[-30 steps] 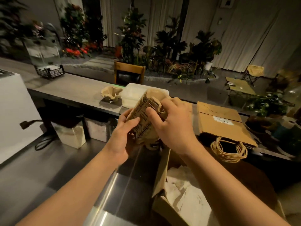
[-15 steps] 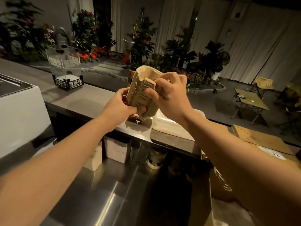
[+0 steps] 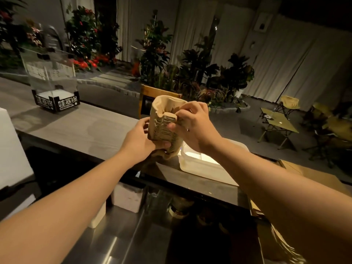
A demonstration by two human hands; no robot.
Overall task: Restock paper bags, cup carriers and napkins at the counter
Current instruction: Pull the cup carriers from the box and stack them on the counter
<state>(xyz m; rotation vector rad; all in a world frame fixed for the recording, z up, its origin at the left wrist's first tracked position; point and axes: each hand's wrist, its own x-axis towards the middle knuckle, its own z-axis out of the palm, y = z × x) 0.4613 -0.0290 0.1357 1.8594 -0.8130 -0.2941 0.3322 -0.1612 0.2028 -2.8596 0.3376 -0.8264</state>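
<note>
A thick stack of nested brown pulp cup carriers (image 3: pixel 162 121) stands on edge above the grey counter (image 3: pixel 80 126). My left hand (image 3: pixel 140 140) grips its lower left side and my right hand (image 3: pixel 194 126) grips its right side, thumb across the front. The stack's bottom sits low over the counter beside a white plastic bin (image 3: pixel 205 166); whether it touches the counter is hidden by my hands. Brown paper bags (image 3: pixel 308 172) lie flat at the right edge, with their twisted handles (image 3: pixel 285 248) hanging lower right.
A clear acrylic box with a black printed base (image 3: pixel 55 86) stands on the counter far left. A white appliance (image 3: pixel 11 149) fills the left edge. Below is a steel worktop (image 3: pixel 122 235) with white containers (image 3: pixel 129 197). Plants and folding furniture lie beyond.
Both hands carried the carrier stack from over the box at my right, up and leftward to the counter, then lowered it slightly beside the white bin. The grip stayed the same.
</note>
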